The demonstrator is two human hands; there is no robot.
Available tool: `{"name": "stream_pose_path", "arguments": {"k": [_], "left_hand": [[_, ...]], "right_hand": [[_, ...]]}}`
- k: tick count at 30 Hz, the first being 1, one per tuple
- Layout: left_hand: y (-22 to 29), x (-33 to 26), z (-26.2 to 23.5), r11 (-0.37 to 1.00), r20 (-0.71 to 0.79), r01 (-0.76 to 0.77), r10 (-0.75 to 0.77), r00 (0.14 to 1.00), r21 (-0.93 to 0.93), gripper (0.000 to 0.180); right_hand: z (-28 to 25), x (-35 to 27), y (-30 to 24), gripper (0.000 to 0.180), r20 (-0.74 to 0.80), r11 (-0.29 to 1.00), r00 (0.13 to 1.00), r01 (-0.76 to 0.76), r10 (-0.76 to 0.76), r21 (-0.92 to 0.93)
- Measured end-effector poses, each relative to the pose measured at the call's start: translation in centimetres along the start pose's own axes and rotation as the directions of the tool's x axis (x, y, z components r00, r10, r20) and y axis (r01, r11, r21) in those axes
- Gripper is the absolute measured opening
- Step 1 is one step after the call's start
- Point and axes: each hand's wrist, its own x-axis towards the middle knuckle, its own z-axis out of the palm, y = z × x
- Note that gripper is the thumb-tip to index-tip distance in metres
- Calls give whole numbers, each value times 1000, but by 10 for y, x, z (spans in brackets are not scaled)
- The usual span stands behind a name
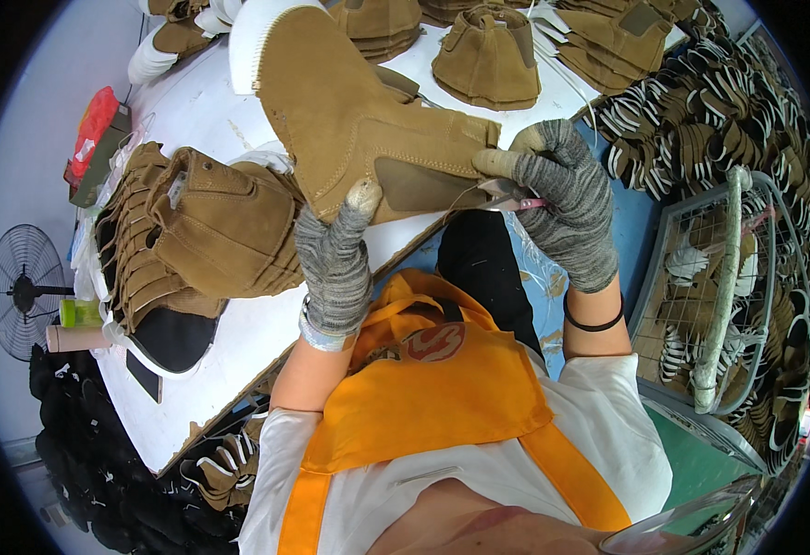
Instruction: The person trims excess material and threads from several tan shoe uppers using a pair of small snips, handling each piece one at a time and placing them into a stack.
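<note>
Brown boot [358, 120] held near white table's edge [257, 363]

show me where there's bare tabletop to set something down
The flat white tabletop shows bare between the stacked tan suede uppers at left and its near edge, and beyond that stack, left of the held tan suede boot. Its far edge is crowded with more tan suede uppers.

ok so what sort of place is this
Likely a footwear workshop: a brown boot is held over a white table bearing more brown uppers, and piles of similar pieces crowd the right side.
</note>
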Motion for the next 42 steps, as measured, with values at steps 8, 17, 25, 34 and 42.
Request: {"name": "stream_pose_path", "arguments": {"k": [8,17,25,34,42], "left_hand": [[26,-14,-5,962,130,0,-37,991,273,47],[21,-21,-3,950,240,238,-284,928,204,57],[14,-23,7,928,204,143,-222,953,343,55],[18,-29,23,976,140,155,-177,974,151,60],[-10,-25,14,966,153,4,-45,987,258,73]], "right_hand": [[-6,-11,-6,24,-58,986,993,-92,100,136],[17,-22,7,23,262,188,668,-522,696,832],[14,-31,8,31,14,262,696,-290,718,921],[-8,-37,6,36,-164,479,653,-339,740,810],[-18,-44,1,38,-46,442,809,-272,586,855]]}}
